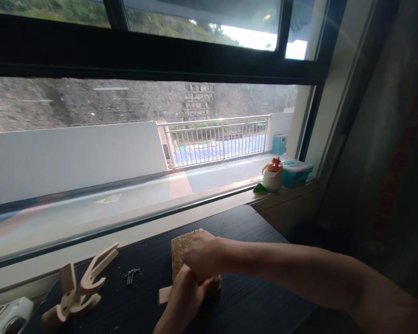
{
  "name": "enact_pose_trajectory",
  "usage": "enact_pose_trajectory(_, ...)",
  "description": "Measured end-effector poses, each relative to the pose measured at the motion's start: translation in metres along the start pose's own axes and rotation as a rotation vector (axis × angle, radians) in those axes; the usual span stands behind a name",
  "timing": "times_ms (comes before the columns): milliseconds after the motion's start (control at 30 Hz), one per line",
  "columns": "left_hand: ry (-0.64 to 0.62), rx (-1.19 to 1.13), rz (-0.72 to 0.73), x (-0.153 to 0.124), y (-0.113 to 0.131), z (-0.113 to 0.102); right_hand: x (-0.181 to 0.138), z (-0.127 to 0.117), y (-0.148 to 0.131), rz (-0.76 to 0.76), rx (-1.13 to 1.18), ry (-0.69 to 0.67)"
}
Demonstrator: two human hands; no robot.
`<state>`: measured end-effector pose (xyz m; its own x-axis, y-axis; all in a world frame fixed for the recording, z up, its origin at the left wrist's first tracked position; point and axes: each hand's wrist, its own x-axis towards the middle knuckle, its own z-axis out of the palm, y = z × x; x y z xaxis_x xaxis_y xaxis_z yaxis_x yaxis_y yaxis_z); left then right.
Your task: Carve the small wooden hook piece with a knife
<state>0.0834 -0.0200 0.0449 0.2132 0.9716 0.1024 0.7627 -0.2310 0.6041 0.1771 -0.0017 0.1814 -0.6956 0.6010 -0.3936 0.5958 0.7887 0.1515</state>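
Observation:
A brown, rough-textured block [179, 250] lies on the dark tabletop, partly covered by my hands. My left hand [188, 290] is closed on a pale wooden piece [165, 295], whose end sticks out to its left over the block's near part. Just above it, my right hand [202, 253] is curled into a fist and touches my left hand. Whatever the right fingers hold is hidden. Left of the block lies a small pile of metal screws or nails [131, 275]. Farther left stands a wooden piece with curved, hook-like arms [71, 299].
The dark table [237, 297] meets a window sill [209, 211]. On the sill stand a cream bottle with an orange top [272, 176] and a teal lidded box [297, 175]. A white device [12, 317] sits at the lower left corner. A window frame rises behind.

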Motion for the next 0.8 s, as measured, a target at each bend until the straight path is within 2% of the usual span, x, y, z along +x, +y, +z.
enact_pose_trajectory(100,-0.006,-0.006,0.023,0.002,-0.005,0.003,-0.003,-0.002,-0.003,0.027,0.0,-0.006)
enact_pose_trajectory(200,0.013,-0.021,0.077,0.006,-0.018,0.013,-0.01,-0.004,-0.007,-0.001,-0.014,0.019)
enact_pose_trajectory(333,0.045,0.012,0.072,0.008,-0.03,0.023,-0.013,-0.003,-0.007,-0.064,-0.036,0.056)
enact_pose_trajectory(633,-0.034,-0.1,0.149,0.005,-0.007,0.005,0.002,-0.001,0.02,-0.002,0.092,-0.085)
enact_pose_trajectory(800,-0.01,-0.114,0.133,0.007,-0.014,0.012,-0.005,-0.004,0.012,0.038,0.052,-0.005)
